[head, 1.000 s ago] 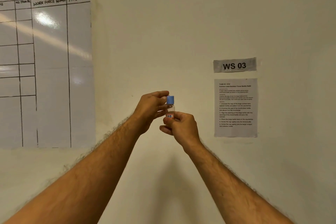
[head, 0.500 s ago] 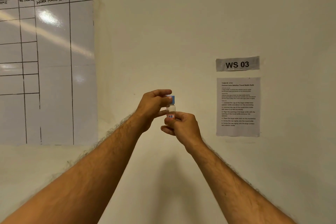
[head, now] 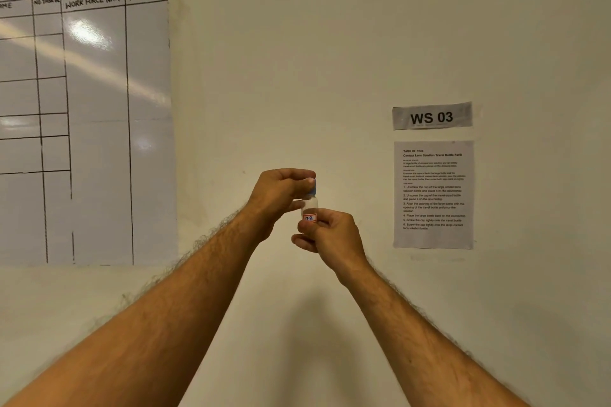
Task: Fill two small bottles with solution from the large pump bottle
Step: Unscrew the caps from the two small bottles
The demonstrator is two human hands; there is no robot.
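bare forearms reach up from the bottom corners of the view and meet at the middle, in front of the wall. the right hand [head: 330, 235] has its fingers curled round the base of a small clear plastic bottle with a red-edged label [head: 310, 210], holding it upright in the air; no counter shows. the left hand [head: 281, 190] pinches the bottle's blue screw cap [head: 314, 190] from above with thumb and bent fingers, hiding most of it. whether the cap is going on or coming off cannot be told, nor how full the bottle is. the step in hand looks like cap work on one bottle; next, a twist with the base held steady. the large pump bottle is out of view. behind, a glossy whiteboard with a hand-drawn grid [head: 86, 122] hangs on the left, a grey "ws 03" sign [head: 431, 116] and a printed instruction sheet [head: 433, 195] on the right.
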